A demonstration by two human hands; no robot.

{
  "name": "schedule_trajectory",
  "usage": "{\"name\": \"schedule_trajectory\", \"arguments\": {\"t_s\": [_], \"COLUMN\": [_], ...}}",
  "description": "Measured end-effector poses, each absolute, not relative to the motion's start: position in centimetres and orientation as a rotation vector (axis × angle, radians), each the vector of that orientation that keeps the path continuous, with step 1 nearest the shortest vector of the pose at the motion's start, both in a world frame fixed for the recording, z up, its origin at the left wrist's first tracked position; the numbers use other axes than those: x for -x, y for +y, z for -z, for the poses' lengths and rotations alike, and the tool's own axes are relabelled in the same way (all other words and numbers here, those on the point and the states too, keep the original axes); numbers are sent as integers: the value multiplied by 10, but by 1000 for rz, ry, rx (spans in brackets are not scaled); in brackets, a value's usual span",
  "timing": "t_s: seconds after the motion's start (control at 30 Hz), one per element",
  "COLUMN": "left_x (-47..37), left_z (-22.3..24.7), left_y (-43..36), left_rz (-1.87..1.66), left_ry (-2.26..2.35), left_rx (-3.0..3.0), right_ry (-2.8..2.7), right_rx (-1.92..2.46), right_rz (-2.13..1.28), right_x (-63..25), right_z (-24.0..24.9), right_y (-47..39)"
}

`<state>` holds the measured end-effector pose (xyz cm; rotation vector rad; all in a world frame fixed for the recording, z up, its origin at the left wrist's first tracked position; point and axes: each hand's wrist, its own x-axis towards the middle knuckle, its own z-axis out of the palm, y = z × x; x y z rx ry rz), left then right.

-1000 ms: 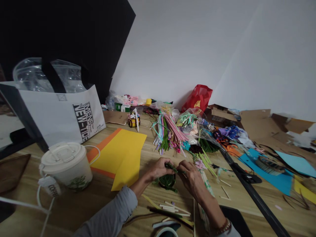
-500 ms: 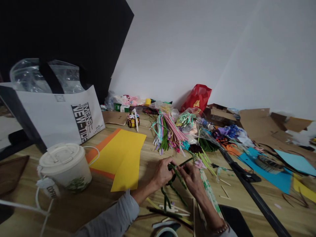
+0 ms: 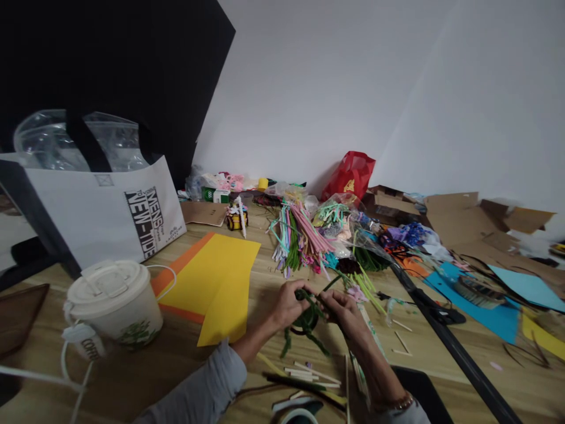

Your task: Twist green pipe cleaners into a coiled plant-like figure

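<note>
head view — green strands (image 3: 316,342) run between left fingers (image 3: 302,285) and right fingers (image 3: 332,299) — both pinching them.

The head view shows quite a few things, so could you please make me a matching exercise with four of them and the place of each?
Things
1. Red bag
2. Green fuzzy stems
3. Lidded cup
4. Yellow paper

Places
A. In front of the white bag
B. Partly over orange paper
C. At the back, near the wall
D. In the fingers of the left hand and right hand

Right pairs: 1-C, 2-D, 3-A, 4-B.
</note>
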<state>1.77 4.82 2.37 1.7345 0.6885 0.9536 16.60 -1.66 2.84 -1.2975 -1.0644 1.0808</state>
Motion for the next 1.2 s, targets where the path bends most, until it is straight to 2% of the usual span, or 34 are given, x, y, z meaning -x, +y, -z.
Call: {"name": "schedule_trajectory", "arguments": {"t_s": [0.1,0.3,0.47,0.7,1.2], "left_x": [-12,-10,-12,-11,-6], "left_z": [-30,-27,-20,-22,-23], "left_y": [56,66,67,64,61], "left_rz": [-832,-677,-623,-576,-649], "left_ry": [677,649,625,631,717], "left_rx": [-1529,-1289,-1223,-1227,-1522], "right_ry": [-1206,-1685,-2114,-2266,-2235], "right_rx": [1263,1354,1251,1196,1282], "right_rz": [-956,-108,268,251,251], "right_x": [-171,-183,-183,-184,-179], "right_z": [-30,-33,-40,-40,-34], "right_y": [-19,-24,-22,-19,-21]}}
